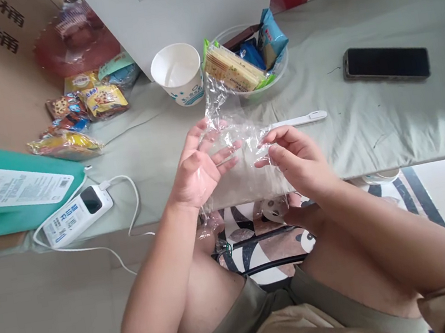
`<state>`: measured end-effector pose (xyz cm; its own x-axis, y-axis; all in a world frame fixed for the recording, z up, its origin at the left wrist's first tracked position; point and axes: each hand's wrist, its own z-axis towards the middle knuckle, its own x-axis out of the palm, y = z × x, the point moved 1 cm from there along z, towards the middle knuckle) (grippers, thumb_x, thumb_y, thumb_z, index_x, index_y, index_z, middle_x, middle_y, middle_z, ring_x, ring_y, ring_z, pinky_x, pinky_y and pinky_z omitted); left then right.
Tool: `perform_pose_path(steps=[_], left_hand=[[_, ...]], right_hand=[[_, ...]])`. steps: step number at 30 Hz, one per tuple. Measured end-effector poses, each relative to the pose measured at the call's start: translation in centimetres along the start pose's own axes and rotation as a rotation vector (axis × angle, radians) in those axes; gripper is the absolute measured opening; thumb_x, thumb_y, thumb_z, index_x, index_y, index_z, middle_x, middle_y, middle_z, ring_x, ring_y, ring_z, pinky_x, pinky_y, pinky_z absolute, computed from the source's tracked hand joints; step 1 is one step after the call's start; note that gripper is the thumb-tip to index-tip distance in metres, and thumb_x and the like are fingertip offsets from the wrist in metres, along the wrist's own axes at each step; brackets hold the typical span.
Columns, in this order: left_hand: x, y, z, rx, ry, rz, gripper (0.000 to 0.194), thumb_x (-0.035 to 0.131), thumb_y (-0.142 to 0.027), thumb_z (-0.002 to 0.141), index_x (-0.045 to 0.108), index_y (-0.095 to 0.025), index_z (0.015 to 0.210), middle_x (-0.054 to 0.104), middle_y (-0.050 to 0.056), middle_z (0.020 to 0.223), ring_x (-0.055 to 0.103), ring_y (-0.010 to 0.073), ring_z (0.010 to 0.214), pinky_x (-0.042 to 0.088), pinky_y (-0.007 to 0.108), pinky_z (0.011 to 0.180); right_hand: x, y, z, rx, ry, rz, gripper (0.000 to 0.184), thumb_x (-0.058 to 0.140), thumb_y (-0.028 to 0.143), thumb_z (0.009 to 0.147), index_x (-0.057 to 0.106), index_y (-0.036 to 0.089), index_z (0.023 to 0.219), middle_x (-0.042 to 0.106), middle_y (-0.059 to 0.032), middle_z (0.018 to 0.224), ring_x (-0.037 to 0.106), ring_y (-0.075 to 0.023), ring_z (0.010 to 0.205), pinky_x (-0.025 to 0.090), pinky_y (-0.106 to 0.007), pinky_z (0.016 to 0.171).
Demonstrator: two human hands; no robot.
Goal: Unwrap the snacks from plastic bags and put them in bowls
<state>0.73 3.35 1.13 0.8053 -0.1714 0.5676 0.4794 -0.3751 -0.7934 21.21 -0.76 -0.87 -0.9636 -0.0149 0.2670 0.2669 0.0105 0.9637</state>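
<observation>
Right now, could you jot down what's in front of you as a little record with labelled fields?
left hand: open, against clear plastic film; hand at
right hand: fingertips at the same film; hand at
snacks in bowl: wrapped crackers and other packets
bowl: clear, round
left of bowl: white paper cup with blue print
far left: wrapped snacks, green jug, white power bank with cable
right: phone, screen dark
</observation>
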Motion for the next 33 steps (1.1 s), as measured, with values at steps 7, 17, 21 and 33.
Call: perform_pose_path(steps=[7, 17, 21, 33], left_hand=[[-0.9, -0.2, -0.5, -0.187, 0.065, 0.186, 0.111, 0.090, -0.021, 0.069, 0.028, -0.050, 0.157, 0.078, 0.003, 0.112, 0.080, 0.0211, 0.082, 0.064, 0.030, 0.075], [-1.5, 0.6, -0.2, 0.319, 0.017, 0.574, 0.063, 0.083, -0.015, 0.071, 0.064, -0.031, 0.128, 0.075, -0.003, 0.082, 0.074, 0.0155, 0.075, 0.063, 0.029, 0.076], [-1.9, 1.0, 0.2, 0.529, -0.097, 0.929, 0.027, 0.071, -0.014, 0.081, 0.075, -0.022, 0.106, 0.072, 0.000, 0.082, 0.070, 0.0137, 0.076, 0.060, 0.029, 0.076], [-1.4, 0.1, -0.4, 0.440, 0.037, 0.651, 0.018, 0.076, -0.034, 0.082, 0.068, -0.022, 0.072, 0.073, 0.003, 0.084, 0.074, 0.0195, 0.085, 0.060, 0.036, 0.083]], right_hand=[[0.1, 0.2, 0.1, -0.022, -0.024, -0.130, 0.018, 0.073, 0.032, 0.088, 0.065, 0.025, 0.102, 0.066, -0.0012, 0.105, 0.067, -0.0127, 0.086, 0.064, -0.033, 0.084], [-0.9, 0.2, 0.1, -0.202, 0.168, -0.513, 0.048, 0.072, 0.030, 0.087, 0.061, 0.027, 0.133, 0.063, -0.0022, 0.095, 0.063, -0.0179, 0.088, 0.056, -0.036, 0.083], [-0.8, -0.2, 0.4, -0.341, -0.016, -0.836, 0.013, 0.066, 0.024, 0.088, 0.074, 0.026, 0.098, 0.054, 0.0001, 0.078, 0.057, -0.0164, 0.075, 0.051, -0.035, 0.074], [0.1, 1.0, -0.3, -0.069, 0.051, -0.321, 0.022, 0.060, 0.040, 0.098, 0.056, 0.024, 0.084, 0.063, 0.0025, 0.065, 0.060, -0.0127, 0.059, 0.049, -0.030, 0.062]])
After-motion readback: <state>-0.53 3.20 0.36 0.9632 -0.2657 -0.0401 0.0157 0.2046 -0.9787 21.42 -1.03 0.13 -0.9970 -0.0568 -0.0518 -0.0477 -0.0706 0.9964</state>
